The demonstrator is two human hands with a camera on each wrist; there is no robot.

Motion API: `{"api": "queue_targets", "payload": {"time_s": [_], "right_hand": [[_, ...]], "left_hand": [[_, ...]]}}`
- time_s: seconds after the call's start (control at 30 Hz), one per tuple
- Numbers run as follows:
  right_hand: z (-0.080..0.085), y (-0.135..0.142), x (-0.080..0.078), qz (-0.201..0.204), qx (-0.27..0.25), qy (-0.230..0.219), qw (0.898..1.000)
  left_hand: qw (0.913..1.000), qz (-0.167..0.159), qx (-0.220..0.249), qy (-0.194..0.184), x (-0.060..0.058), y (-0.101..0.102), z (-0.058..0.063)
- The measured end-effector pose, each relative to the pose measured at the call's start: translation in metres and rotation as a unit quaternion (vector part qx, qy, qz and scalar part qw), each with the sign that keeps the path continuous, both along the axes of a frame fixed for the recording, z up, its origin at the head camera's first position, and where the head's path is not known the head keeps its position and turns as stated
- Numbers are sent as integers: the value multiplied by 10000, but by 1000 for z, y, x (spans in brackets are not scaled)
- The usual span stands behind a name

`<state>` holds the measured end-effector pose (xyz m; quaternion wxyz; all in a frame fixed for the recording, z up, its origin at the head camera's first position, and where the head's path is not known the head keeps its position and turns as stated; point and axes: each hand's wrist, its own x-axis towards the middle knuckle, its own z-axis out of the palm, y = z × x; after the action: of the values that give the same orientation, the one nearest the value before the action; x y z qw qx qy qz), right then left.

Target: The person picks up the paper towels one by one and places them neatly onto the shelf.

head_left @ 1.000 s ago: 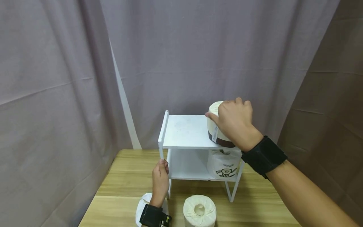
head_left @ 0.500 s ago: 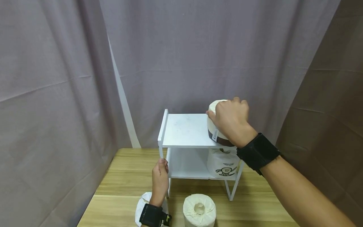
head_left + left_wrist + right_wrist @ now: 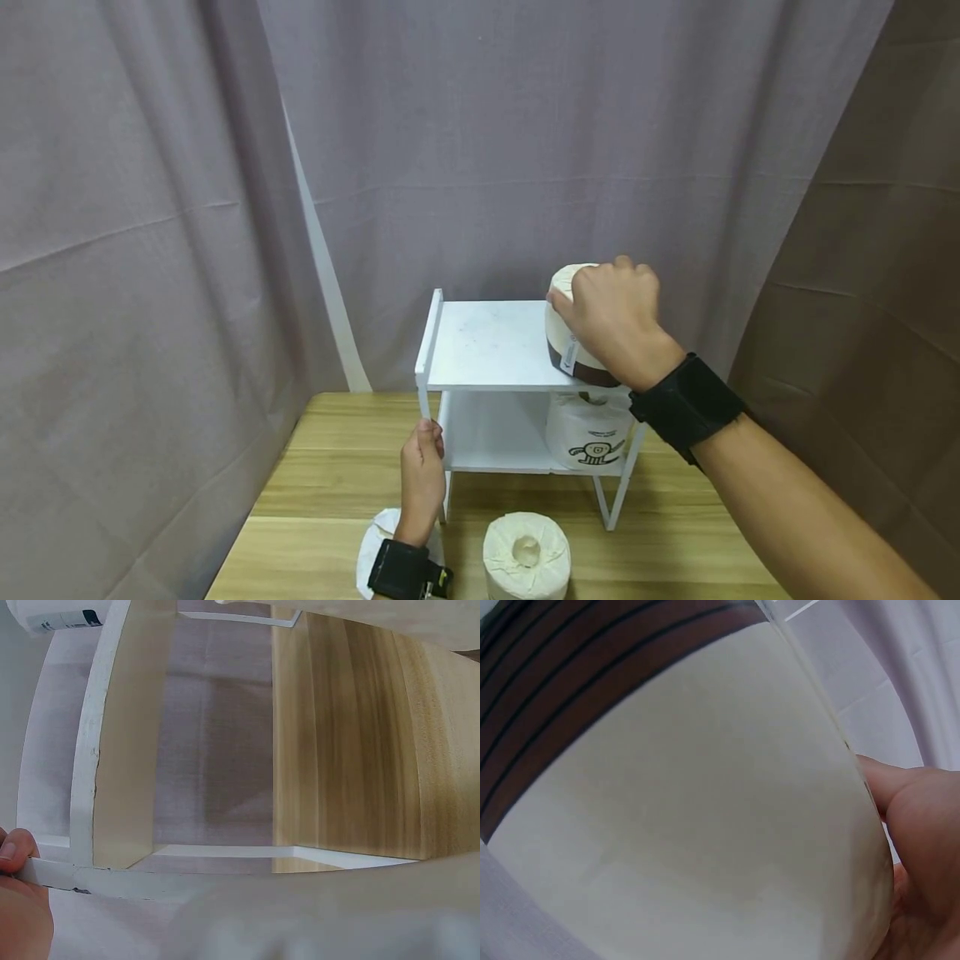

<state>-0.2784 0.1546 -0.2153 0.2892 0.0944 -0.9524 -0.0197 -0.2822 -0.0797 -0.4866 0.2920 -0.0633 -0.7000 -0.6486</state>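
My right hand (image 3: 615, 312) grips a wrapped toilet roll (image 3: 558, 333), cream with a dark brown band at its base, at the right end of the white two-tier rack's (image 3: 491, 342) top shelf. In the right wrist view the cream wrapper (image 3: 705, 787) fills most of the picture, and the thumb side of the hand lies against it. The far fingers are hidden behind the roll in the head view. My left hand (image 3: 423, 471) pinches the rack's front left leg; the left wrist view shows its fingertips (image 3: 16, 847) on the white frame.
On the lower shelf, at the right, stands a white wrapped roll (image 3: 588, 433) with a cartoon print. A cream roll (image 3: 527, 554) is on the wooden table (image 3: 300, 500) in front of the rack. Another white roll (image 3: 371, 550) sits partly behind my left wrist. Grey curtains (image 3: 525, 125) hang behind.
My right hand and forearm have shifted slightly left against the roll since a second ago, and the roll stays at about the same spot. The left hand keeps its hold on the leg.
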Motion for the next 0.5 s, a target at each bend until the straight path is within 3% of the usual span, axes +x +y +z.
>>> {"api": "queue_targets", "payload": {"time_s": [0.3, 0.5], "right_hand": [[3, 6, 4, 317, -225, 218, 9990], [5, 14, 10, 503, -312, 106, 9982]], "left_hand": [[9999, -37, 96, -29, 2, -3, 2], [9999, -50, 154, -25, 1, -3, 2]]}}
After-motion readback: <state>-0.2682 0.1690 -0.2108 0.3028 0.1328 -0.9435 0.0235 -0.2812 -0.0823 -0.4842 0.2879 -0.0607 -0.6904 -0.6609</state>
